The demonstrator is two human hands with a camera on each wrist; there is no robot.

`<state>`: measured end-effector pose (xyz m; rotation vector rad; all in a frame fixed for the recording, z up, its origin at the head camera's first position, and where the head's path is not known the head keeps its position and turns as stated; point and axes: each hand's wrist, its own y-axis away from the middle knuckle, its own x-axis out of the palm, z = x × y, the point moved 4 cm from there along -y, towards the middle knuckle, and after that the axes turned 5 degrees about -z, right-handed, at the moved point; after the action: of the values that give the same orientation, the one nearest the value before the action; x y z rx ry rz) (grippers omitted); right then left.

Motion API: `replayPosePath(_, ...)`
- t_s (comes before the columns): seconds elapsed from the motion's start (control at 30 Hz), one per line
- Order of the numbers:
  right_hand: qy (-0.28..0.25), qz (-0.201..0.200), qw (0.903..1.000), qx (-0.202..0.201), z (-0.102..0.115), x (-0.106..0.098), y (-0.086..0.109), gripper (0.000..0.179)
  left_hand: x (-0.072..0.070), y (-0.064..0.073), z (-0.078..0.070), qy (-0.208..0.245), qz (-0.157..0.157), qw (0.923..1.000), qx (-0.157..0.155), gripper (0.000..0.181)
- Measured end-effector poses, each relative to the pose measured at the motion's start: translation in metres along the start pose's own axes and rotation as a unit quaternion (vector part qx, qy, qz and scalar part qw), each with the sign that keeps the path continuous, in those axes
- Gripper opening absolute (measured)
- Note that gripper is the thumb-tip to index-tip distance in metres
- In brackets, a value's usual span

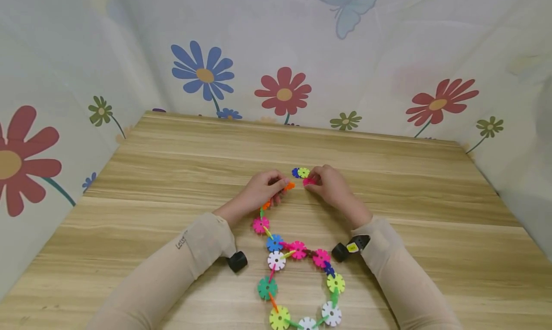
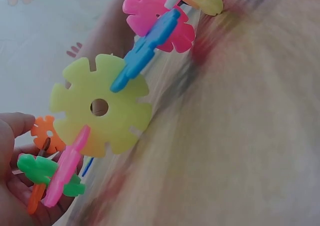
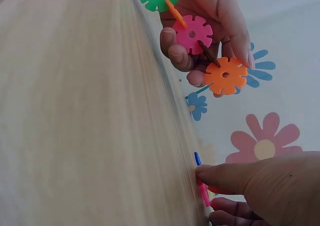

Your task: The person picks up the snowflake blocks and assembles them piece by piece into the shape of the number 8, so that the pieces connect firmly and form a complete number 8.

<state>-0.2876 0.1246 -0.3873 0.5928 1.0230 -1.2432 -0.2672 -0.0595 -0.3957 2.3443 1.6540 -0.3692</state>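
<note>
My left hand pinches an orange notched disc between thumb and fingers. That disc ends a chain of colourful notched plastic discs, slotted edge to edge. From the left hand the chain drops toward the table and joins a ring of discs nearer the body. In the left wrist view a large yellow disc hangs in the raised stretch. To the right, my right hand pinches a loose pink disc at the tabletop. Just beyond its fingertips lie a dark blue disc and a yellow disc, overlapping.
A wooden table stretches under everything. Behind it hangs a pale cloth printed with flowers and a butterfly. Black wrist cameras sit by both cuffs, close to the ring of discs.
</note>
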Motion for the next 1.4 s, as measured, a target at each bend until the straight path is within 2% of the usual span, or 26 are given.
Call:
replayPosePath(0.4,-0.018,-0.004,0.9990,0.040,-0.006,0.000,0.002,0.029,0.000,0.000,0.002,-0.014,-0.004,0.9998,0.010,0.025)
replayPosePath(0.53,-0.043,0.001,0.9981,0.044,-0.007,-0.001,0.004,0.029,-0.001,0.001,0.003,-0.013,-0.005,0.9999,0.009,0.025)
replayPosePath(0.6,-0.076,0.007,0.9958,0.049,-0.008,-0.002,0.005,0.027,0.000,0.001,0.003,-0.012,-0.005,0.9999,0.008,0.025)
replayPosePath(0.7,-0.144,0.015,0.9880,0.053,-0.007,-0.003,0.007,0.021,0.000,0.002,0.003,-0.012,-0.005,0.9999,0.008,0.025)
replayPosePath(0.77,-0.193,0.026,0.9791,0.060,-0.006,-0.004,0.007,0.019,0.000,0.003,0.002,-0.017,-0.005,0.9998,0.012,0.026)
replayPosePath(0.87,-0.236,0.043,0.9688,0.063,-0.003,-0.006,0.009,0.018,0.000,0.003,0.001,-0.026,-0.004,0.9994,0.021,0.027)
replayPosePath(1.2,-0.329,0.082,0.9388,0.061,0.015,-0.004,0.014,0.022,0.001,0.000,0.002,-0.050,-0.004,0.9972,0.055,0.028)
replayPosePath(1.4,-0.346,0.079,0.9327,0.064,0.018,-0.001,0.016,0.020,0.002,0.001,0.001,-0.059,-0.011,0.9960,0.065,0.027)
